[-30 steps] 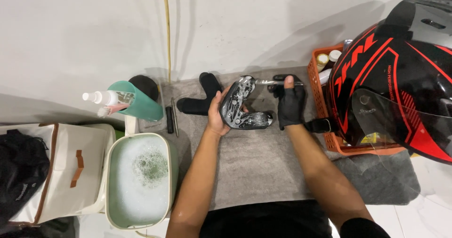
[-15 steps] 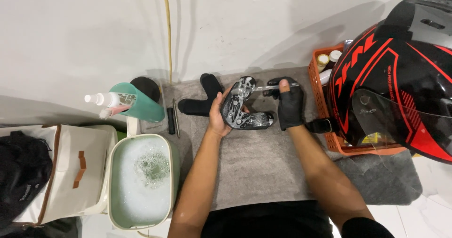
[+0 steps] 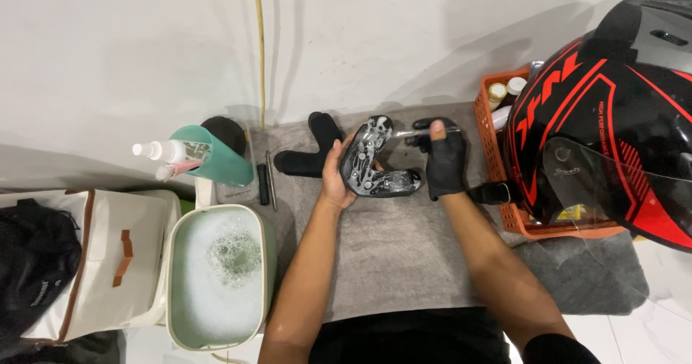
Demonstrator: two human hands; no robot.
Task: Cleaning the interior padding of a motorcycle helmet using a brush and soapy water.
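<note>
soapy black foam, that is what the left hand (image 3: 336,180) holds: a helmet cheek pad (image 3: 373,166), curved and covered in white suds, lifted just over the far middle of the grey towel (image 3: 393,256). the bare fingers wrap its left edge and close on it from behind. the right hand (image 3: 443,163), in a black glove, pinches a thin brush (image 3: 425,130) with a clear handle, its tip touching the pad's upper end. a second black pad (image 3: 310,151) lies dry on the towel's far left corner, just beside the held one. left of the towel sits a pale green tub (image 3: 220,281) of foamy water, with a teal cup (image 3: 216,156) and a white spray bottle (image 3: 160,149) beyond it. off the towel's right edge a black and red helmet (image 3: 613,119) rests on an orange basket (image 3: 497,169). the pad looks light and soft, likely slippery with lather, so a hold along its stiffer rim should serve best
</note>
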